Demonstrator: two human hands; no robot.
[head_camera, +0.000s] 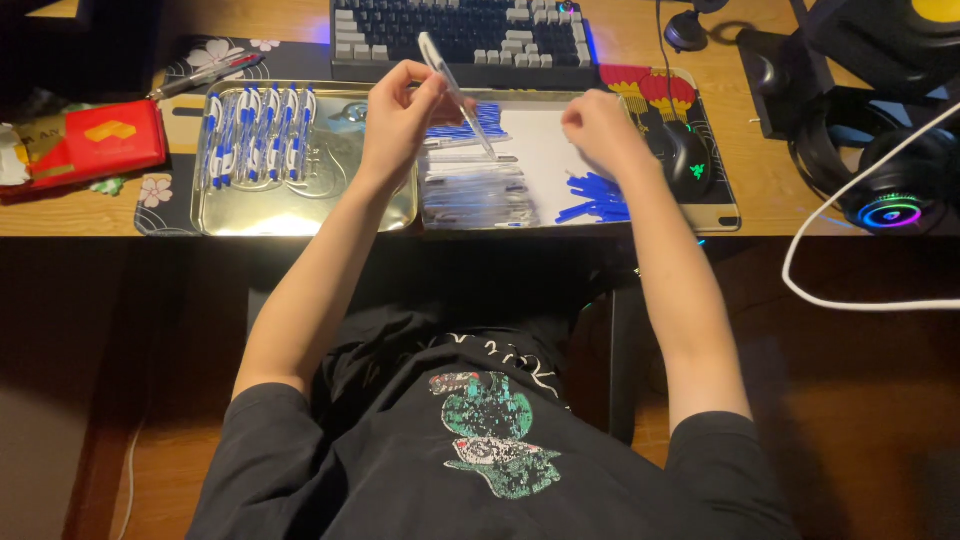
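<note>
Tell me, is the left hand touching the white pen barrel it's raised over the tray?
Touching. The head view shows the left hand with its fingers pinched around the white pen barrel, which slants above the metal tray.

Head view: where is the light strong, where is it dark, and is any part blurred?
Head view: light falls on the desk top, with glare on the metal tray; the floor and lap below are dark. The pile of clear tubes looks smeared. The left hand, holding a pen, and the right hand are fairly sharp.
</note>
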